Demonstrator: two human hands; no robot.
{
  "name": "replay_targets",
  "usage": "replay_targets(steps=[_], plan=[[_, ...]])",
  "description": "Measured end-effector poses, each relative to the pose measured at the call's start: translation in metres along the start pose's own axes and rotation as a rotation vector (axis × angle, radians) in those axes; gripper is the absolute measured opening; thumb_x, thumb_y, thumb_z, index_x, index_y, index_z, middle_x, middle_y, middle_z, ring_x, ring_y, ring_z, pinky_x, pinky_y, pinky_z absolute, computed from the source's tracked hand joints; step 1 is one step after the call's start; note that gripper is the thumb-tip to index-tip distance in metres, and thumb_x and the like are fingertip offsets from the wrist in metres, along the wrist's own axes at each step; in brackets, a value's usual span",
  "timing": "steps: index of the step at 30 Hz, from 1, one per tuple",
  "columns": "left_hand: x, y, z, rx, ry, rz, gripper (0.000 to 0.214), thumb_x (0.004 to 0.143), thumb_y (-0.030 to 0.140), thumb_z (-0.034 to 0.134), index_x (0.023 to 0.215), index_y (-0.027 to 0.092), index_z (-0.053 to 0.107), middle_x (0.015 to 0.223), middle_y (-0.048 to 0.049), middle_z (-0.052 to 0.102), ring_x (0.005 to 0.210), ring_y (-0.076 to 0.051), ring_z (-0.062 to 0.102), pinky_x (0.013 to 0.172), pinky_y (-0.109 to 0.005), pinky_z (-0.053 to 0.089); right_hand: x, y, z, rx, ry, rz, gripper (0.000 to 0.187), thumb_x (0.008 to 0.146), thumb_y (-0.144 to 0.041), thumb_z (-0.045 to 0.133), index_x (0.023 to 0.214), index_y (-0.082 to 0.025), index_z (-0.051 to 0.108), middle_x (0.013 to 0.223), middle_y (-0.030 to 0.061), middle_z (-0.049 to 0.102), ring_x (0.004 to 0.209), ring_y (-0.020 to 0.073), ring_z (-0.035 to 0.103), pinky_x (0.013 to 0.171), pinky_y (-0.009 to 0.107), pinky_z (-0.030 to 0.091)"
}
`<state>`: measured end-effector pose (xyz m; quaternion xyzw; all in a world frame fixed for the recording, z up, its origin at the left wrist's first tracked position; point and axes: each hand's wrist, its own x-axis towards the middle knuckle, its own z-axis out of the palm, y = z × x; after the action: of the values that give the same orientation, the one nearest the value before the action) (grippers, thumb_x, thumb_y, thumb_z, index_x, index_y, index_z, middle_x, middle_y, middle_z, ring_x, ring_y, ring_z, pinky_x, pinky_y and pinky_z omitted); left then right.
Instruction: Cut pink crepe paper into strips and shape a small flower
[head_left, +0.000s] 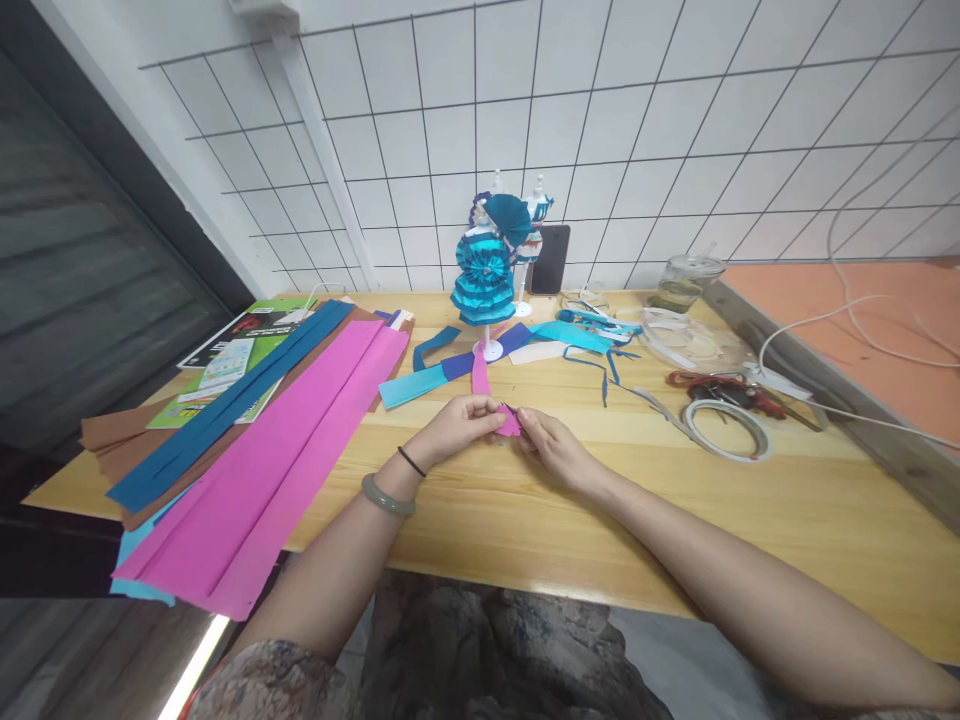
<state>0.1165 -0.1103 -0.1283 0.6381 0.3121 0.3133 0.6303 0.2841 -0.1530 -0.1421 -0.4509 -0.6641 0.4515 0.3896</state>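
Between my two hands is a small piece of pink crepe paper [509, 421], held just above the table's middle. My left hand [469, 422] pinches its left side between thumb and fingers. At its right edge, the fingers of my right hand [546, 440] are closed on the same piece. A thin dark tip shows at the paper's top, too small to name. Beyond my hands, a miniature dress form [484, 275] wears a ruffled turquoise paper dress with a fan-shaped piece on top. Around its white base lie blue, purple and pink paper strips [414, 385].
Long folded crepe paper sheets [300, 430] cover the table's left side, over a green printed packet [255, 320]. A phone [551, 260] leans on the tiled wall. To the right are a tape roll [726, 430], scissors-like tools [727, 390], a clear cup [679, 280] and white cables [862, 300].
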Motion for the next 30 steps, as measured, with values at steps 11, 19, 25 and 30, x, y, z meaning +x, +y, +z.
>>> replay_targets(steps=[11, 19, 25, 30], plan=[[-0.0009, 0.0049, 0.0034, 0.017, -0.007, 0.008, 0.026, 0.071, 0.036, 0.063, 0.072, 0.01, 0.059, 0.069, -0.0018, 0.057, 0.065, -0.01, 0.053, 0.065, -0.023, 0.043, 0.0003, 0.0009, 0.0002, 0.025, -0.024, 0.003, 0.042, 0.089, -0.052, 0.025, 0.07, -0.019, 0.042, 0.053, -0.0061, 0.03, 0.045, 0.0091, 0.027, 0.044, 0.023, 0.024], [-0.0009, 0.0038, 0.0021, 0.019, -0.029, 0.02, 0.028, 0.071, 0.038, 0.062, 0.075, 0.01, 0.061, 0.075, -0.004, 0.06, 0.07, -0.011, 0.055, 0.069, -0.025, 0.044, -0.0003, 0.0001, -0.0003, 0.003, -0.013, 0.004, 0.042, 0.089, -0.053, 0.025, 0.067, -0.019, 0.04, 0.054, -0.0051, 0.032, 0.047, 0.0095, 0.028, 0.045, 0.023, 0.025], [-0.0015, 0.0058, 0.0024, 0.038, -0.028, 0.019, 0.028, 0.072, 0.038, 0.062, 0.075, 0.01, 0.061, 0.075, -0.0048, 0.061, 0.071, -0.012, 0.055, 0.07, -0.026, 0.044, -0.0002, 0.0005, -0.0004, -0.007, -0.012, 0.01, 0.043, 0.088, -0.053, 0.025, 0.066, -0.02, 0.039, 0.054, -0.0051, 0.032, 0.048, 0.0096, 0.028, 0.045, 0.023, 0.025], [-0.0017, 0.0037, 0.0008, 0.063, -0.03, 0.037, 0.028, 0.073, 0.037, 0.061, 0.077, 0.01, 0.062, 0.078, -0.006, 0.063, 0.073, -0.013, 0.056, 0.071, -0.027, 0.044, -0.0005, -0.0013, -0.0002, -0.022, -0.015, -0.003, 0.042, 0.089, -0.052, 0.025, 0.065, -0.02, 0.037, 0.054, -0.0053, 0.033, 0.049, 0.0096, 0.029, 0.047, 0.023, 0.025]])
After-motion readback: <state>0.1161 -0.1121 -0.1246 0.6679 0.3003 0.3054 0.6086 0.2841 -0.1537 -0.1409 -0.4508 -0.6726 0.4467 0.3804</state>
